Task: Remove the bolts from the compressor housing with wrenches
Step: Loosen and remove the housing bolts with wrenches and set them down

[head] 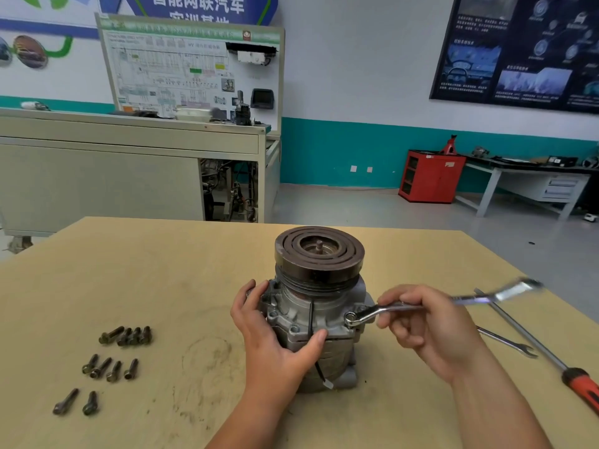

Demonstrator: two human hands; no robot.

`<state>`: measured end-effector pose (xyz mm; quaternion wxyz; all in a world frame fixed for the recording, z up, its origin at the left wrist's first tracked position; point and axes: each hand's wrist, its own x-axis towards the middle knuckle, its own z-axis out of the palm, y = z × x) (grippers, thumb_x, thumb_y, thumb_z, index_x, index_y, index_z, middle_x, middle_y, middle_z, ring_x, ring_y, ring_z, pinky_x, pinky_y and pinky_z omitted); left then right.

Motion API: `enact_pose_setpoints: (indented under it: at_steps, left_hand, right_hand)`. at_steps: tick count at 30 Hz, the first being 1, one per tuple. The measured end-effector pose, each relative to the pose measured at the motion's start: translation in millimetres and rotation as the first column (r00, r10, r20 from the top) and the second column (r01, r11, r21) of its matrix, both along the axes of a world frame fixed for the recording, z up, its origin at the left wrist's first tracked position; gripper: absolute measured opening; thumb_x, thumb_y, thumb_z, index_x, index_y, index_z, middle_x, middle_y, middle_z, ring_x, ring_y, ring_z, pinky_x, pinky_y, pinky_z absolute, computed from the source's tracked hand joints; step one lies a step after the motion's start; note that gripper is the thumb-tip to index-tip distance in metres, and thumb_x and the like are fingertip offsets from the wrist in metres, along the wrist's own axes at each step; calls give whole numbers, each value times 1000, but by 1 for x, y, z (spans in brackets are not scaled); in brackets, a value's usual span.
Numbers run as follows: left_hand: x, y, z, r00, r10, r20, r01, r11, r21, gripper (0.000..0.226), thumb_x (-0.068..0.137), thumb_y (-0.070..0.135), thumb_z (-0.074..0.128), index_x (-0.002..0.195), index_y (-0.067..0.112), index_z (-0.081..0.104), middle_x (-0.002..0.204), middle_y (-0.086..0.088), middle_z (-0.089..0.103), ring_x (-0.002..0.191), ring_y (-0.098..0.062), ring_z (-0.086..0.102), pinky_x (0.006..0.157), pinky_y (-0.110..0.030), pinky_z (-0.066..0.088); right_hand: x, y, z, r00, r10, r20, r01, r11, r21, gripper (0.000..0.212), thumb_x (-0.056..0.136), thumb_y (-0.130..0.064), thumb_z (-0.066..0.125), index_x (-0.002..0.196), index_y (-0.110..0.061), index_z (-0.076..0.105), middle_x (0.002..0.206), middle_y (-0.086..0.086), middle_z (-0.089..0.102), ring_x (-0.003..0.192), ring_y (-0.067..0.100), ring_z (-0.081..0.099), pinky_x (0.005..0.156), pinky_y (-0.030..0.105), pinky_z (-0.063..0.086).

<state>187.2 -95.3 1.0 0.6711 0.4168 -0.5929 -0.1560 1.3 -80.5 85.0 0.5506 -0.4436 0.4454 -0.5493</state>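
Observation:
A grey compressor [316, 309] stands upright on the wooden table [162, 270], its dark grooved pulley [319, 254] on top. My left hand [272, 338] grips the housing from the left, thumb across its front flange. My right hand [424, 325] holds the shaft of a silver combination wrench [382, 311]. The wrench's ring end sits on a bolt at the housing's right flange, and its open end sticks out to the right, blurred. Several loose bolts [111, 361] lie in three rows on the table at the left.
A second open-ended wrench [509, 343] and a long screwdriver with a red-and-black handle [580, 390] lie on the table at the right, behind my right forearm. Beyond the table are a training bench, a red cabinet and a grey workbench.

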Motion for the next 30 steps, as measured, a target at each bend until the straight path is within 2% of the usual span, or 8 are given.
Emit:
enact_pose_setpoints:
  at_steps: [3, 7, 9, 12, 15, 18, 24, 30]
  left_hand:
    - [0, 0, 0, 1000, -5, 2, 5, 1000, 3, 78, 56, 51, 66, 123, 32, 33, 135, -5, 25, 130, 3, 24, 102, -1, 19]
    - [1, 0, 0, 1000, -14, -1, 14, 1000, 8, 78, 56, 52, 66, 123, 31, 33, 135, -6, 25, 131, 4, 21, 101, -2, 19]
    - [1, -1, -1, 1000, -9, 2, 9, 1000, 4, 78, 56, 52, 66, 123, 31, 33, 134, -6, 25, 130, 8, 21, 101, -1, 19]
    - [0, -2, -1, 1000, -9, 1, 9, 1000, 5, 78, 56, 51, 66, 124, 31, 33, 134, -6, 25, 129, 9, 21, 102, -1, 19]
    - [1, -2, -2, 1000, -7, 3, 7, 1000, -2, 79, 56, 51, 67, 124, 30, 33, 134, -6, 25, 130, 7, 22, 102, -2, 20]
    - [0, -2, -2, 1000, 0, 2, 0, 1000, -5, 79, 56, 51, 67, 125, 30, 32, 134, -6, 26, 129, 9, 22, 102, -2, 20]
    - [1, -2, -1, 1000, 4, 1, -4, 1000, -10, 79, 57, 50, 66, 125, 30, 31, 134, -8, 27, 130, 7, 22, 103, -4, 20]
    - [0, -1, -1, 1000, 4, -2, -4, 1000, -1, 78, 56, 50, 66, 124, 31, 32, 135, -8, 26, 130, 10, 21, 103, -2, 19]
  right_hand:
    - [-9, -28, 14, 966, 251, -62, -242, 962, 130, 45, 83, -6, 30, 55, -5, 65, 41, 11, 47, 29, 9, 32, 32, 10, 20]
    - [-13, -36, 23, 915, 373, -157, -374, 927, 25, 22, 65, -13, 49, 57, -6, 68, 43, 11, 50, 30, 9, 36, 34, 13, 26]
    - [-18, -30, 17, 937, 347, -29, -348, 936, -47, 13, 57, -20, 64, 56, -7, 67, 42, 10, 49, 31, 8, 36, 36, 14, 29]
    - [-28, -10, -4, 946, 233, 226, -206, 969, -138, 35, 37, -35, 84, 57, -11, 66, 45, 8, 51, 34, 9, 39, 36, 13, 30]
    - [-20, 18, -22, 977, 120, 175, -74, 965, -250, 20, 67, -30, 60, 72, -16, 74, 68, 14, 68, 45, 13, 54, 37, 14, 34]
    - [-1, 43, -33, 999, -50, 7, 50, 948, -313, 29, 81, -7, 45, 85, -11, 73, 86, 15, 74, 51, 19, 64, 38, 13, 35]
    - [22, 57, -28, 961, -180, -211, 101, 936, -336, 29, 93, 2, 44, 89, -12, 70, 80, 6, 75, 45, 20, 62, 39, 7, 31]
    - [16, 34, -7, 970, -143, -196, 93, 965, -245, 43, 90, 8, 36, 65, -5, 69, 60, 18, 67, 37, 17, 52, 34, 12, 27]
